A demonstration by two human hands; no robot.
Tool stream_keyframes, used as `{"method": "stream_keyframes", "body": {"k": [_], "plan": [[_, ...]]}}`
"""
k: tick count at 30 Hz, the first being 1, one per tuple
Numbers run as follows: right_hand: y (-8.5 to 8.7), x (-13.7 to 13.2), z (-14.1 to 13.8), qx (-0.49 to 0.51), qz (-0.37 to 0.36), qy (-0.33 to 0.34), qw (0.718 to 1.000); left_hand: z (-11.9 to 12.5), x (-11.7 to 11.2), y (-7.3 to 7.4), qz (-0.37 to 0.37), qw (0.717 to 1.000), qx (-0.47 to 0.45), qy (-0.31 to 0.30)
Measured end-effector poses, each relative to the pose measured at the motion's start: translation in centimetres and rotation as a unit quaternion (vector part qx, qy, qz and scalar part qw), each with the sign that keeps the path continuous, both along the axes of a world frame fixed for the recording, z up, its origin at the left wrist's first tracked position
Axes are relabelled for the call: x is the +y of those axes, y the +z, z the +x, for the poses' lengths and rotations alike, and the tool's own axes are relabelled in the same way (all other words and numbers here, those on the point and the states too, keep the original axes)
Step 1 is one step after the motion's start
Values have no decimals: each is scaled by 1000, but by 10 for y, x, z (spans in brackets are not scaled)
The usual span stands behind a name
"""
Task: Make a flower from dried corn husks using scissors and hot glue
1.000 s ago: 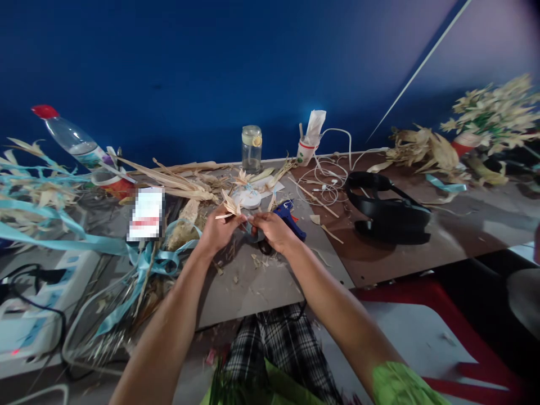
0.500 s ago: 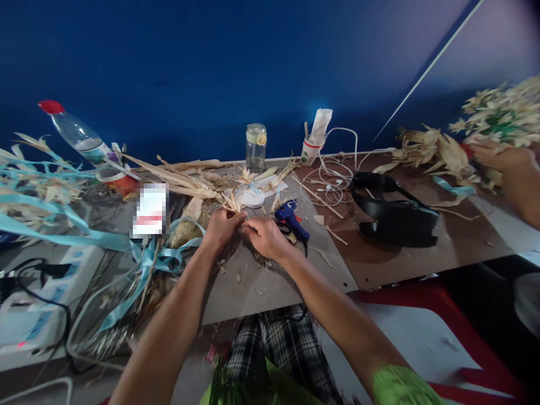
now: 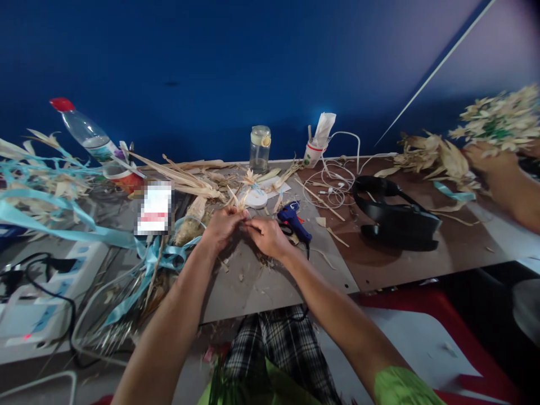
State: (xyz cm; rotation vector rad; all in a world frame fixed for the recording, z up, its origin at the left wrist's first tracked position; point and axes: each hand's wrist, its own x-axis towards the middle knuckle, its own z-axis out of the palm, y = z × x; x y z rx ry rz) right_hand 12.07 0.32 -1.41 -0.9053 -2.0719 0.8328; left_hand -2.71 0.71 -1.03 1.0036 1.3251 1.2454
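My left hand [image 3: 224, 228] is closed, pinching pale strips of dried corn husk [image 3: 237, 199] whose tips stick up above the fingers. Fingertip to fingertip with it, my right hand [image 3: 266, 235] is pinched at the base of the same husk; the exact grip is hidden by the fingers. Just beyond lie a white roll [image 3: 255, 198] and a small husk flower [image 3: 250, 178]. A blue glue gun [image 3: 296, 223] rests right of my right hand, its cord trailing toward me.
Left are a lit phone [image 3: 154, 208], light-blue ribbon [image 3: 158, 256], a power strip [image 3: 70, 281] and a leaning bottle [image 3: 86, 132]. A jar [image 3: 259, 152], a paper cup [image 3: 313, 153] and a black headset [image 3: 396, 216] stand farther off. At right another person's hand [image 3: 491, 163] holds husk flowers [image 3: 502, 121].
Both my hands stay together at the husk, with slight shifts of the fingers. The view has moved a little; the other person's flower bunch has turned and a second hand shows behind it.
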Motion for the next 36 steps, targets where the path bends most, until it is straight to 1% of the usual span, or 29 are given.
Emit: {"method": "stream_keyframes", "body": {"k": [3,5,7,9,12,18,24,26,29,31,33,36], "plan": [[1,1,0,29,-25,-20,999,2,-2,10,-48,988,-148,-6],[1,3,1,56,-51,-40,996,1,-3,16,-63,976,-207,-8],[-1,7,3,76,-67,-60,993,-1,-3,20,-77,969,-236,-11],[-2,10,4,90,-73,-70,991,-4,-4,21,-74,968,-238,-23],[-4,13,5,105,-80,-69,989,-6,-4,18,-49,976,-210,-30],[0,12,6,121,-120,-56,984,-3,-4,14,-12,992,-125,-7],[0,13,5,142,-189,-28,971,2,0,9,17,996,-90,21],[0,14,5,163,-219,-21,962,3,0,8,16,997,-81,11],[0,14,5,207,-269,-17,940,4,-2,8,9,996,-90,-25],[0,15,6,246,-311,-6,918,3,-3,8,-2,993,-100,-56],[-1,14,6,284,-358,4,890,3,-4,9,-11,990,-113,-85],[0,14,6,309,-416,4,855,2,-5,9,-31,985,-126,-113]]}}
